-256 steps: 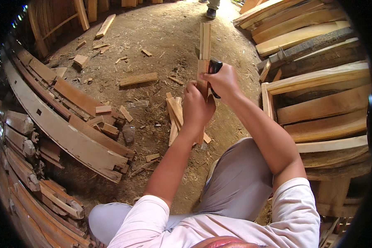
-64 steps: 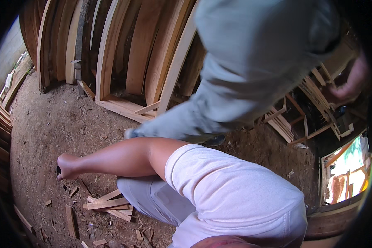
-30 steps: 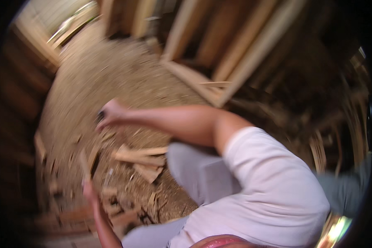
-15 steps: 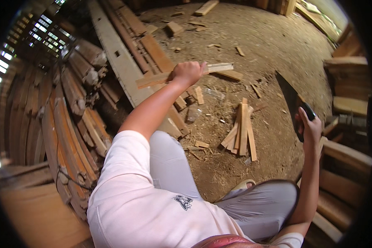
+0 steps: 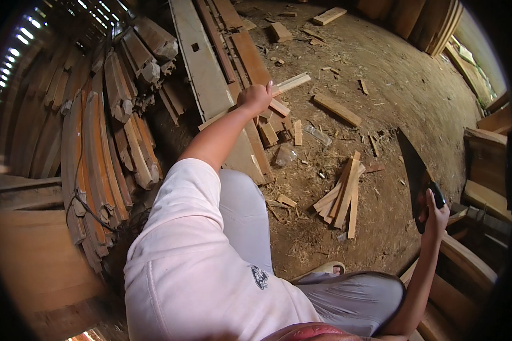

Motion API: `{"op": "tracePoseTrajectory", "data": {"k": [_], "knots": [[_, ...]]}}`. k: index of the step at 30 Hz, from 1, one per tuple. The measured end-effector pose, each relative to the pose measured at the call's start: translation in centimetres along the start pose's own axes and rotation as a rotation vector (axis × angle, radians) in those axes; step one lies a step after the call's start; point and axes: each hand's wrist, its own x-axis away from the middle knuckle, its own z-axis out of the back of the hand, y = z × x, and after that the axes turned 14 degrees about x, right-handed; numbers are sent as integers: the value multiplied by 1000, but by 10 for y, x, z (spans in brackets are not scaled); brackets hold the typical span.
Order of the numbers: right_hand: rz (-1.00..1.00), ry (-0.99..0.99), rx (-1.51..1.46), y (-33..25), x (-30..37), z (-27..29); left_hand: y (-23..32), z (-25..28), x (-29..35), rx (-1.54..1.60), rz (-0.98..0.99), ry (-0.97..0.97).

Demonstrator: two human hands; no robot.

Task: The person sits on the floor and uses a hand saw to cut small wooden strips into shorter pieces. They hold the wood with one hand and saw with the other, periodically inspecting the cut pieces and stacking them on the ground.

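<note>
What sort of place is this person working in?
Probably a simple woodworking shed: there's a handsaw in the right hand, stacked timber along the left side, and loose wood strips lying on what looks like an earthen floor.

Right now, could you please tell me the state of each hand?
Left hand: closed, holding narrow wood.
Right hand: closed, holding a handsaw by its black handle.

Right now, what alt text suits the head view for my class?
A person's right hand holds a black-handled, dark-bladed handsaw; the left hand grips a pale, straight length of wood. Thin tan wooden slats lie overlapping on brown dirt ground.
</note>
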Motion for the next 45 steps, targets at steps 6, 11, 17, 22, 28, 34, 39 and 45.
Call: {"op": "tracePoseTrajectory", "data": {"k": [6, 11, 17, 22, 28, 34, 39, 45], "knots": [[54, -96, 14, 7, -12, -8, -68, -11, -17, 171, 55, 55], [147, 0, 149, 45, -13, 6, -43, -23, -2, 352, 109, -14], [196, -151, 296, -69, 48, -38, -56, -5, 8, 266, 82, 133], [122, -214, 105, -79, 36, -66, -38, -12, 7, 412, 90, -91], [158, -241, -86, -139, 34, -191, -58, -16, 16, 105, -30, 18], [286, 116, -13, -109, 8, -290, 20, 2, 33, 195, -109, -12], [-10, -25, -436, -113, 36, -328, 61, 0, 69, 200, -304, 28], [-118, -99, -976, -122, 48, -319, 91, -19, 94, 260, -459, -46]]}}
